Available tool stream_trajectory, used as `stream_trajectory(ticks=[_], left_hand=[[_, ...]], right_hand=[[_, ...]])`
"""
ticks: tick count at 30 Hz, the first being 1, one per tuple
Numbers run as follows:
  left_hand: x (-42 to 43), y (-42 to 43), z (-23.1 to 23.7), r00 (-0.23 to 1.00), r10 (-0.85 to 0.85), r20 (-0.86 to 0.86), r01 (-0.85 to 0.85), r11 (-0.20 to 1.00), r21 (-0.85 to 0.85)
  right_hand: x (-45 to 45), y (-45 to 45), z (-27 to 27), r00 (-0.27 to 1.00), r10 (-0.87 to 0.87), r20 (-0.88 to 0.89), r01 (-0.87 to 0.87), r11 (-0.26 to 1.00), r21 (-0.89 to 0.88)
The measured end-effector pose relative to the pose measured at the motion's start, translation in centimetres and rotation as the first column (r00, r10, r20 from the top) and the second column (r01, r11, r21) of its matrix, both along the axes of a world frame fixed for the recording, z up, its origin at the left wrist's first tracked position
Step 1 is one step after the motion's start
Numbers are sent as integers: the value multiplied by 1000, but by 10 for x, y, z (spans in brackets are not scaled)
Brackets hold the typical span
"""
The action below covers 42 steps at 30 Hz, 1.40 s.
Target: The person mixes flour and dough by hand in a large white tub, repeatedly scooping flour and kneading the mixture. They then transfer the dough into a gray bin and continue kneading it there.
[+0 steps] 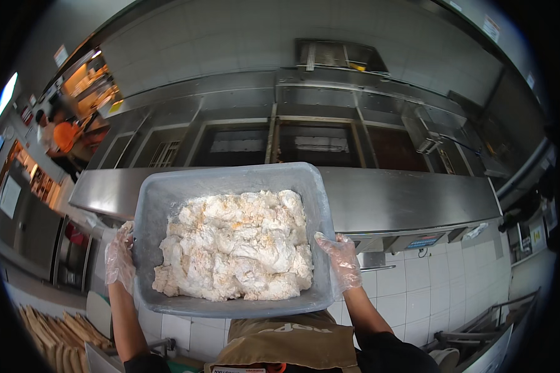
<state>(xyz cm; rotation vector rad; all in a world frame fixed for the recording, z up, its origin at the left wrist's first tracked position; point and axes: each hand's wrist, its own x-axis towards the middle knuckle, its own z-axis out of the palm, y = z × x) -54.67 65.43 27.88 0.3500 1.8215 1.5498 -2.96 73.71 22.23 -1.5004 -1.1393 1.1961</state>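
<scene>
A rectangular grey plastic tub [233,307] is held up in front of my brown apron. Inside it lie many flour-coated pieces of food [238,247], apparently breaded meat, packed side by side. My left hand [120,259], in a clear plastic glove, grips the tub's left end. At the right end, my right hand [340,261], gloved the same way, holds the rim with its thumb on top. The fingers under the tub are hidden on both sides.
Beyond the tub runs a stainless steel counter [410,198] with fryer-like wells [315,144] behind it. Two people [65,135] stand at the far left. Brown paper bags [60,335] are at lower left, a metal rack [476,335] at lower right.
</scene>
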Motion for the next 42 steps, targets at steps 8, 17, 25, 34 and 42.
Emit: stream_trajectory(ticks=[8,17,25,34,42], left_hand=[[-33,46,-11,986,-166,15,165,986,31],[-48,45,-10,976,-177,-127,170,983,-70],[-19,6,-1,973,-215,84,212,976,44],[-10,-20,11,988,-106,110,94,989,112],[-18,-37,3,992,-121,40,110,970,215]], right_hand=[[-4,-19,10,998,-52,-36,50,997,-56],[-4,-22,27,996,19,-85,-19,1000,-3],[10,-3,-64,860,137,492,-310,906,288],[20,-12,-47,420,-207,884,-694,555,460],[-6,-45,-3,800,124,588,-249,959,137]])
